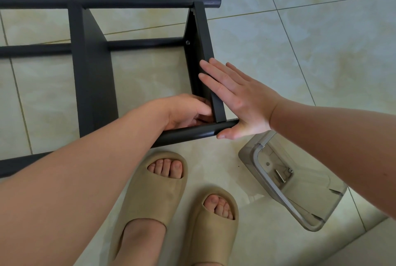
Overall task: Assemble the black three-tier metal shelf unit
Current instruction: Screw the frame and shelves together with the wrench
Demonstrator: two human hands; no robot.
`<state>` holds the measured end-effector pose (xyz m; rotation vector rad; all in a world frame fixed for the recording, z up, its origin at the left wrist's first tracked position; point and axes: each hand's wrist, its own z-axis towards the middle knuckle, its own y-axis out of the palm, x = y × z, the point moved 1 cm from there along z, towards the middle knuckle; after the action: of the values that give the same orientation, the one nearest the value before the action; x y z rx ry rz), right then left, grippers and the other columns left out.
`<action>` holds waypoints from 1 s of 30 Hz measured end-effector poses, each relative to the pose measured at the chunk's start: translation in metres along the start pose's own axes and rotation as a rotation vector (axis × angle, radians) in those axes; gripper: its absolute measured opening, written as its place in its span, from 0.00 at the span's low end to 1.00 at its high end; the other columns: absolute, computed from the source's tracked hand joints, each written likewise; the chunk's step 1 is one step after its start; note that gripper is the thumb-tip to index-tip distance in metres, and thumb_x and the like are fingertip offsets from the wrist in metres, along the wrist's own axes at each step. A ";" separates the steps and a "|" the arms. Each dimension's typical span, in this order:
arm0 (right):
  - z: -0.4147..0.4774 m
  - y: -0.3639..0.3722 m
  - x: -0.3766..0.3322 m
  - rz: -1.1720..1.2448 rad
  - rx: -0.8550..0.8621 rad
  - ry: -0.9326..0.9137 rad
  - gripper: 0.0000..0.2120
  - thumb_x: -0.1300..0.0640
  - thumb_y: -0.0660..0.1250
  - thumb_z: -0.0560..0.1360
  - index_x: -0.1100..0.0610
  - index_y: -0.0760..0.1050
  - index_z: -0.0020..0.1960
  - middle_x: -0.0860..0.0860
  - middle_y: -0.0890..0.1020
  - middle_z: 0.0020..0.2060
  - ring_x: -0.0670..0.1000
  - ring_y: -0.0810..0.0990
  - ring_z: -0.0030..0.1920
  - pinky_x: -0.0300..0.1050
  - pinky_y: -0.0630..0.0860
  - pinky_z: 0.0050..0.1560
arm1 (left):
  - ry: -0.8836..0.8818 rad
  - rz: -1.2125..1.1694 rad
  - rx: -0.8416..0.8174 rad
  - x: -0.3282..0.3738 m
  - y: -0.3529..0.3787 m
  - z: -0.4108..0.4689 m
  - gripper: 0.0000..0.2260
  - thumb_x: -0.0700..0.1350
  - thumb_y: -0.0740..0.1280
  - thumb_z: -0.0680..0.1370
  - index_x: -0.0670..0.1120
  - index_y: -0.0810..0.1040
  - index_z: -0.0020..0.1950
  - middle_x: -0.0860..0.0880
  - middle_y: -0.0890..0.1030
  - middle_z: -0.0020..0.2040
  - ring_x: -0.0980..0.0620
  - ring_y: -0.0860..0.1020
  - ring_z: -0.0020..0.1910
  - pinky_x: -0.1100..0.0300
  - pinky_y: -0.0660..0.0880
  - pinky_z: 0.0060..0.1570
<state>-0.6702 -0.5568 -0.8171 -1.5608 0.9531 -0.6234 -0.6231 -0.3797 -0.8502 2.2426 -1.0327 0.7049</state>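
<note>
Black shelf unit (92,73) partly bolted; flat-palmed right hand (237,103) steadies a tier (201,36), left hand (186,111) curled at its corner, grip unclear.

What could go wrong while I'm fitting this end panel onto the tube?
Left hand fingers sit in the corner between end panel and near tube; the right hand pressing flat could pinch them. The tube is close to open-toed slippers, so a slip could hit toes. The clear container of hardware lies beside them, easily kicked.
</note>
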 end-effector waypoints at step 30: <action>0.000 0.000 0.000 0.009 -0.004 0.001 0.58 0.24 0.60 0.68 0.62 0.47 0.82 0.59 0.47 0.82 0.59 0.44 0.82 0.63 0.51 0.79 | 0.019 0.017 0.008 -0.001 0.000 -0.001 0.10 0.33 0.64 0.78 0.41 0.79 0.39 0.48 0.76 0.27 0.52 0.75 0.27 0.61 0.72 0.33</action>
<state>-0.6702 -0.5568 -0.8175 -1.5591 0.9616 -0.6163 -0.6238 -0.3789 -0.8502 2.2320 -1.0430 0.7379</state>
